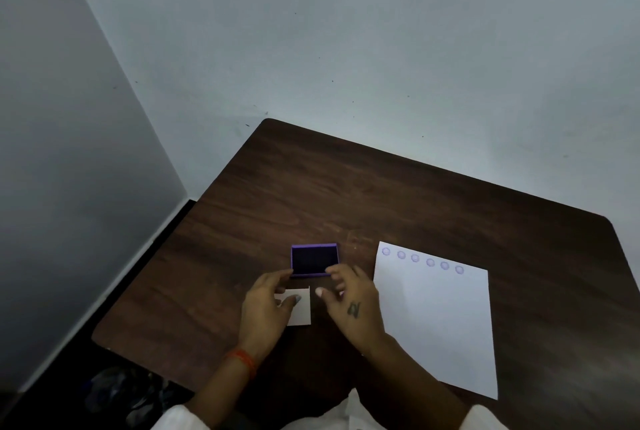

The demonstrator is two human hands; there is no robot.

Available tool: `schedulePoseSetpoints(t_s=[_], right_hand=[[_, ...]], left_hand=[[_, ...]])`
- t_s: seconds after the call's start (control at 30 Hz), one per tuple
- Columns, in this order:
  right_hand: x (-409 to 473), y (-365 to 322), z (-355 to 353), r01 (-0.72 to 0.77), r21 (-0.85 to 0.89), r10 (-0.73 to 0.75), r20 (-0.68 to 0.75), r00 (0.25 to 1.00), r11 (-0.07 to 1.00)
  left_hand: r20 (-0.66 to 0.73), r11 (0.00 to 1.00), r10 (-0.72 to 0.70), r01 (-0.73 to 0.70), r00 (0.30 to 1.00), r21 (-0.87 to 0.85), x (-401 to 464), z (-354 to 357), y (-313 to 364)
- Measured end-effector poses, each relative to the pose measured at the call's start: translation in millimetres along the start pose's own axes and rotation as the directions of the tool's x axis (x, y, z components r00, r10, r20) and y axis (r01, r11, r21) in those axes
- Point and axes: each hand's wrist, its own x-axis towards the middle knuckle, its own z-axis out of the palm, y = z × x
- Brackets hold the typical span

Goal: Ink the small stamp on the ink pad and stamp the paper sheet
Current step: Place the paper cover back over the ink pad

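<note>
A small purple ink pad (pixel 314 260) lies open on the dark wooden table (pixel 346 194), its dark pad facing up. My left hand (pixel 266 305) reaches its front left corner with spread fingers, the thumb over a small white card or lid (pixel 302 312). My right hand (pixel 349 305) touches the pad's front right corner with its fingertips, fingers apart. A white paper sheet (pixel 436 322) lies to the right, with a row of several round purple stamp marks (pixel 422 260) along its far edge. I cannot make out the small stamp; it may be hidden under my right hand.
The table stands in a corner, with grey walls at the back and left. Its left edge runs diagonally by the wall (pixel 145 256). A dark bundle (pixel 128 391) lies on the floor at the lower left.
</note>
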Motion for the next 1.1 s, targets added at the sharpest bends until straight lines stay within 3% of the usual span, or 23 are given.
schedulePoseSetpoints(t_s=[0.17, 0.3, 0.73, 1.1], right_hand=[[-4, -6, 22, -0.087, -0.032, 0.092, 0.175, 0.980, 0.996], [-3, -2, 30, -0.130, -0.078, 0.145, 0.237, 0.961, 0.988], [-4, -6, 34, -0.216, 0.019, 0.207, 0.209, 0.956, 0.976], [31, -9, -1, -0.190, 0.046, 0.188, 0.047, 0.981, 0.981]], left_hand=[[-0.096, 0.984, -0.061, 0.076, 0.994, 0.161, -5, -6, -10], [-0.093, 0.954, -0.214, 0.228, 0.972, 0.194, -10, -7, -18], [-0.064, 0.951, -0.295, 0.300, 0.953, 0.081, -8, -9, -7], [-0.095, 0.978, -0.207, 0.207, 0.974, -0.006, 29, -4, 40]])
